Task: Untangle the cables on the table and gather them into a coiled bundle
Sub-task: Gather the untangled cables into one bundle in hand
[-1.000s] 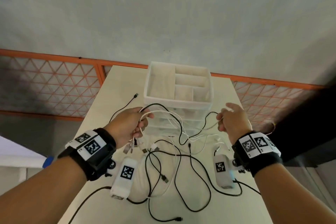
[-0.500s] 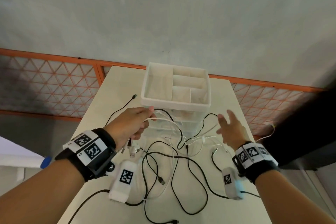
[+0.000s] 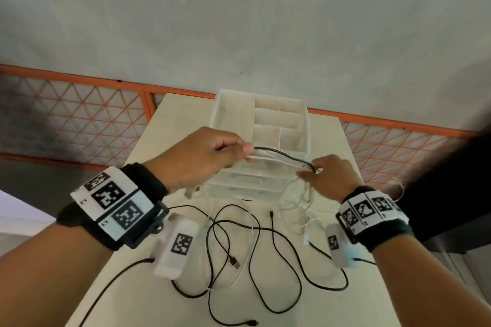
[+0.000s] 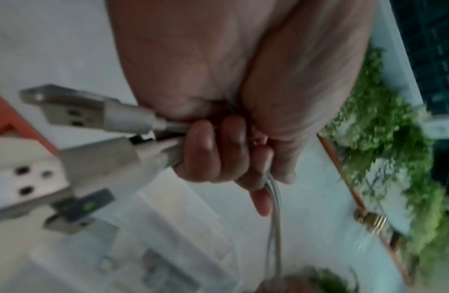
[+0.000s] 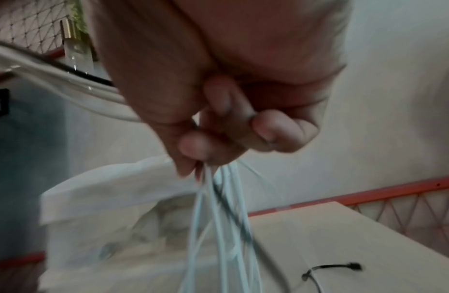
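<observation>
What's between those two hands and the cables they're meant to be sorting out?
Nothing visible: both already grip them. The left hand holds the plug ends, the right hand pinches the same cables further along. The loose black cable on the table lies uncovered too.

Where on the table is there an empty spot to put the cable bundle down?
The bare table shows to the left of the white box, and also along the right edge past the black cables. The middle, between both wrists, is crowded with loops.
</observation>
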